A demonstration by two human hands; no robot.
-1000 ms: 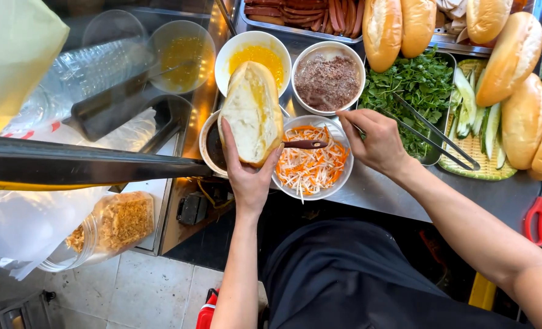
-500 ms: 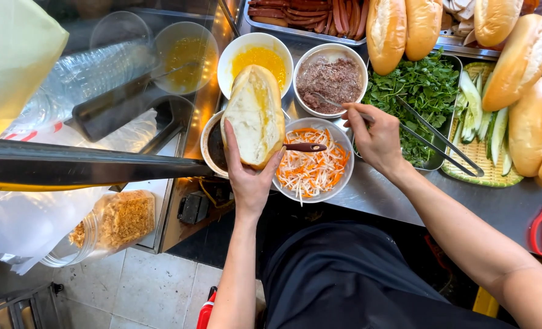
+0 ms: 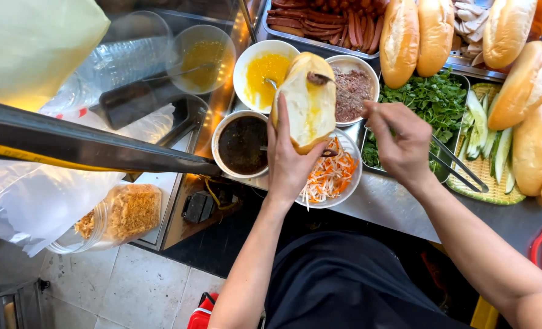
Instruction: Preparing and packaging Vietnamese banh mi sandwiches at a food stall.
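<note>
Nearest the body, the left hand (image 3: 290, 159) grips a split bread roll (image 3: 308, 100) from below, long axis upright, cut face turned rightward. Just beside it, the right hand (image 3: 400, 141) pinches a spoon (image 3: 319, 78) whose bowl touches the roll's top. Behind sits the bowl of brown paste (image 3: 354, 85).

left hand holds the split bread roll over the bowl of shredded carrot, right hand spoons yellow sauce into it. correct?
Not quite. In the head view the left hand does hold the split bread roll over the bowl of shredded carrot, but the spoon in the right hand carries brown paste, like that in the bowl of brown paste, not yellow sauce.
</note>
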